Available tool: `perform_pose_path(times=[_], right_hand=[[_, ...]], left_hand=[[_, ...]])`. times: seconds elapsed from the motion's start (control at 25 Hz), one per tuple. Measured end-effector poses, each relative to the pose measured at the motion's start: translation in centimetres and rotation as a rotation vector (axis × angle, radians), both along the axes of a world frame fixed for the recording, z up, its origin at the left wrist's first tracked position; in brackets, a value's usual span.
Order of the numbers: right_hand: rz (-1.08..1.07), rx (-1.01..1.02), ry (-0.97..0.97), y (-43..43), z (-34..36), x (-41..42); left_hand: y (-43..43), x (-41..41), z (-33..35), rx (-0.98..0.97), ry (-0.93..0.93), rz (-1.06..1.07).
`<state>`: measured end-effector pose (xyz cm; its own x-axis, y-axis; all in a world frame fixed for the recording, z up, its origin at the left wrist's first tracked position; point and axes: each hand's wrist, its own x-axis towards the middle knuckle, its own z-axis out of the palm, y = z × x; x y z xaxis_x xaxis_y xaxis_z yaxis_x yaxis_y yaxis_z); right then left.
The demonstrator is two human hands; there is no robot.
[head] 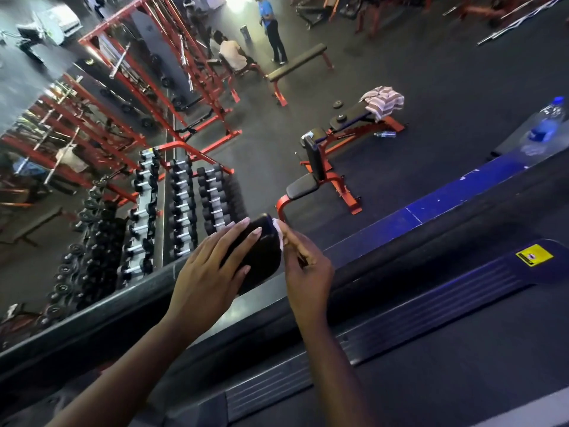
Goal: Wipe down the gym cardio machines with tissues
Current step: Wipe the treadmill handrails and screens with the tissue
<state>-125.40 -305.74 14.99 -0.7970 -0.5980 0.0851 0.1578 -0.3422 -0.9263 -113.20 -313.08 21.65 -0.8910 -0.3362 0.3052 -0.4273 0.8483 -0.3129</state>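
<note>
Far left we have the dumbbell rack (181,211) down on the gym floor. Left hand (209,272) lies flat over the machine's black rounded cap (261,257), fingers straight and slightly spread, gripping nothing. White tissue (278,231) sits at the cap's upper right edge, touching it, pinched there by the right hand (308,263) with curled fingers. Beyond that we see a red adjustable bench (320,180), a striped towel (383,101) draped on a second bench, the ribbed side rail (400,312) carrying a yellow warning sticker (534,255), and a blue-labelled water bottle (548,124) far right. We can't tell the machine type.
</note>
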Motion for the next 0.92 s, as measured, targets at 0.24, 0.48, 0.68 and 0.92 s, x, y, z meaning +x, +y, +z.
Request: perform_pose_path(times=[0.24, 0.48, 0.68, 0.92], right_hand=[[0.131, 0.241, -0.040, -0.5, -2.4, 0.6], [0.154, 0.361, -0.051, 0.8, -1.7, 0.1], [0.091, 0.437, 0.127, 3.4, 0.9, -1.1], [0.025, 0.551, 0.362, 8.9, 4.0, -0.7]], left_hand=[[0.0, 0.0, -0.1, 0.012, -0.006, 0.006], [-0.2, 0.1, -0.4, 0.013, -0.013, 0.048], [0.1, 0.1, 0.0, 0.063, -0.036, 0.064], [1.8, 0.0, 1.1, 0.291, -0.023, 0.053]])
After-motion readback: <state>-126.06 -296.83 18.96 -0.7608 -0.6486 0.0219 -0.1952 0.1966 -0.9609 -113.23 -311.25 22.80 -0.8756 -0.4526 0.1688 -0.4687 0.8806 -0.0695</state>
